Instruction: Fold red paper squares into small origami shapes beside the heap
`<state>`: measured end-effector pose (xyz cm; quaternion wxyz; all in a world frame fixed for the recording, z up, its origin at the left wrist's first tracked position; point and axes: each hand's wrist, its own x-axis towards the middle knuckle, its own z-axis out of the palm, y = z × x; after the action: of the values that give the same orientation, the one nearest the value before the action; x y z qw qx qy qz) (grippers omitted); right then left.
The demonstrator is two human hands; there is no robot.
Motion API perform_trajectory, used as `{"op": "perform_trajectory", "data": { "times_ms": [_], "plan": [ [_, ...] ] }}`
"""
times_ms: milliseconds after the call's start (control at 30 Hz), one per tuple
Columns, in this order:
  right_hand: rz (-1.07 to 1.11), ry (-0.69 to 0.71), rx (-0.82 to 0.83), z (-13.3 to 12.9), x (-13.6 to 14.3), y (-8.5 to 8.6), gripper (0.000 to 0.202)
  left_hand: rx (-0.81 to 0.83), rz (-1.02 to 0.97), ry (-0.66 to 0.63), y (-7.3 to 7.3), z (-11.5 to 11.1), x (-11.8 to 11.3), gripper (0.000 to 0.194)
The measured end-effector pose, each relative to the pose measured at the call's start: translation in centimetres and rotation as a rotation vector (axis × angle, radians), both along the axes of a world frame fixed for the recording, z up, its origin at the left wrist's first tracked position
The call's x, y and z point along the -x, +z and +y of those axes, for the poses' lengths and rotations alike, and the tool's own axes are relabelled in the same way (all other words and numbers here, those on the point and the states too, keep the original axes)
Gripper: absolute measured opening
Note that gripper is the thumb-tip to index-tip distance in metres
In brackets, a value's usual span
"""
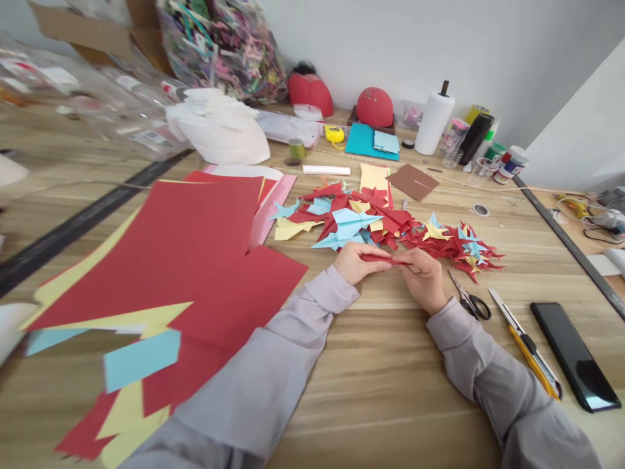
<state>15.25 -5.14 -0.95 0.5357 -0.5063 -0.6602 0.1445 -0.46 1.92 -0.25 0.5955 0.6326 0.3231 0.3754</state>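
A narrow folded strip of red paper is pinched at either end by the left hand and right hand, low over the worktop just before the pile of folded paper planes, apparently mid-crease; the fold next wants firm, even pressing.

Scissors, utility knife, phone

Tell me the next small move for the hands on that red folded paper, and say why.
Probably press the crease flat along its length: the left hand and right hand pinch the narrow red folded paper strip at either end, just above the wooden table, with the pile of finished red, blue and yellow paper planes just beyond.
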Motion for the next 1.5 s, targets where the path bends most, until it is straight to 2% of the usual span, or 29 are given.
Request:
{"op": "perform_trajectory", "data": {
  "times_ms": [100, 433, 867, 1233, 1500],
  "plan": [
    [-0.028, -0.056, 0.031, 0.00, 0.00, 0.21, 0.011, 0.030, -0.006, 0.008, -0.11, -0.08, -0.02, 0.021],
    [0.036, 0.003, 0.055, 0.06, -0.07, 0.19, 0.008, 0.087, -0.027, -0.041, 0.00, 0.03, 0.17, 0.021],
    [0.055, 0.000, 0.117, 0.19, 0.00, -0.02, 0.007, 0.126, -0.001, -0.060, -0.28, 0.19, 0.29, 0.024],
    [-0.030, 0.034, 0.149, 0.13, 0.25, 0.62, 0.014, -0.058, -0.008, -0.020, -0.75, 0.33, 0.31, 0.013],
    [0.055, 0.017, 0.258, 0.47, 0.09, -0.16, 0.015, -0.001, 0.027, -0.027, -0.77, 0.42, 0.38, 0.018]
  ]
}}
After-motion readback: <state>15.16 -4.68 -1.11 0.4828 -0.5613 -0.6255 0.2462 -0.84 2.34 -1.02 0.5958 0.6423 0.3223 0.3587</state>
